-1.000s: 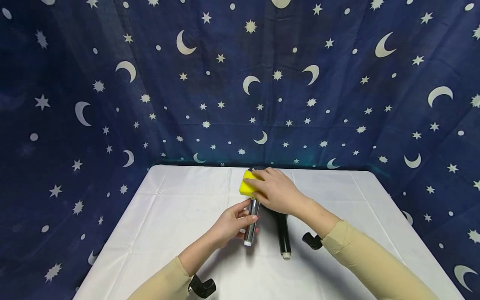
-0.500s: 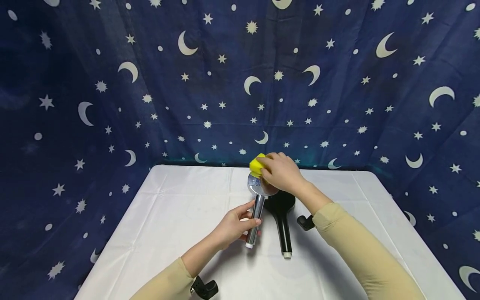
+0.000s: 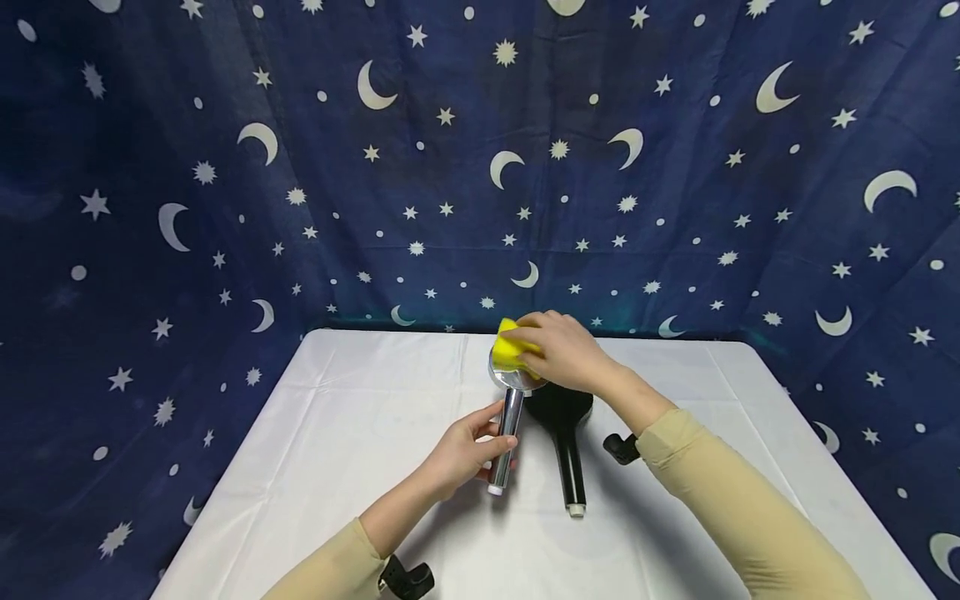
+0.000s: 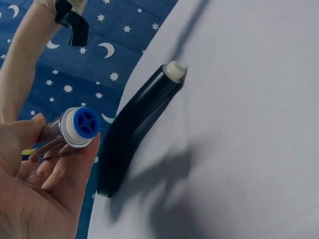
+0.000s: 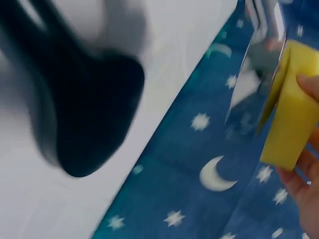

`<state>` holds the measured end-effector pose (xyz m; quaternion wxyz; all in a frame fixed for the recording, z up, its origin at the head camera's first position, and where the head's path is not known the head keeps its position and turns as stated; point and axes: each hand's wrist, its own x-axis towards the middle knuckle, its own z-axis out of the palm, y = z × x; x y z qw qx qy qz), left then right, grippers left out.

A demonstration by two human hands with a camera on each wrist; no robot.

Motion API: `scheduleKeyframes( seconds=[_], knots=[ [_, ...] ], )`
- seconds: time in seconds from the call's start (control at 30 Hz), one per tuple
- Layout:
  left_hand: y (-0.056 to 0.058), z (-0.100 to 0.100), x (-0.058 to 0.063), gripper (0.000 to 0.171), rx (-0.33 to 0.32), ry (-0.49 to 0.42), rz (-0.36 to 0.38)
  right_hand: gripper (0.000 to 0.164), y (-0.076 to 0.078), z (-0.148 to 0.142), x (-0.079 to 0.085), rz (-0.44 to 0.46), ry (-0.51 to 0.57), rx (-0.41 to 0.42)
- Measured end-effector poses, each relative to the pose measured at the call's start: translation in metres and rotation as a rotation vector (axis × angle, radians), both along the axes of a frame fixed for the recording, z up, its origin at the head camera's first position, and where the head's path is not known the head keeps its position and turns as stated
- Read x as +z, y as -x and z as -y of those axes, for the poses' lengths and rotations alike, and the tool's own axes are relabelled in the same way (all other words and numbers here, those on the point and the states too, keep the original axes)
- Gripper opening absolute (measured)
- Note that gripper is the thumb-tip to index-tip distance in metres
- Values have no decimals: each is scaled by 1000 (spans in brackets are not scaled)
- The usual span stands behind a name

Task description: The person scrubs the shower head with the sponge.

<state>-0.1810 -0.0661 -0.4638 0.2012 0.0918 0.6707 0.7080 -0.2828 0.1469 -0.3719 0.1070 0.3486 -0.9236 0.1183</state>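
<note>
Sponge [image 3: 507, 350] at the face of a raised chrome shower head [image 3: 511, 412]

The left hand [image 3: 467, 454] has its fingers curled round the chrome shower head's handle, thumb across the near side. The handle slants, its white threaded end toward the person and its round end away; the left wrist view shows a blue insert in that end. The whole piece is held clear of the surface [image 3: 360, 442].

The right hand [image 3: 564, 352] pinches the yellow sponge between thumb and fingers, over the round end. In the right wrist view the sponge mirrors in the chrome; whether it touches across its full width, I cannot tell.

A black shower head [image 3: 567, 458] lies on the surface, just right of the chrome one, its pale-tipped handle pointing toward the person. In the head view, its round end is partly hidden.

Behind stands a dark blue curtain [image 3: 450, 179] with pale moons and stars.
</note>
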Motion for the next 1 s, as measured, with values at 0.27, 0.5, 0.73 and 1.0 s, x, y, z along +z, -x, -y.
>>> scheduleKeyframes(
  seconds=[0.27, 0.5, 0.73, 1.0],
  knots=[
    [2, 3, -2, 69, 4, 4, 0, 53, 13, -22, -5, 288, 161, -143],
    [5, 9, -1, 69, -10, 13, -6, 64, -16, -21, 0, 238, 56, 22],
    [4, 15, 0, 68, -41, 17, -5, 57, -31, -22, 2, 5, -92, 229],
    [5, 11, -1, 69, -12, -7, -4, 55, -1, -42, -1, 120, 14, -135]
  ],
)
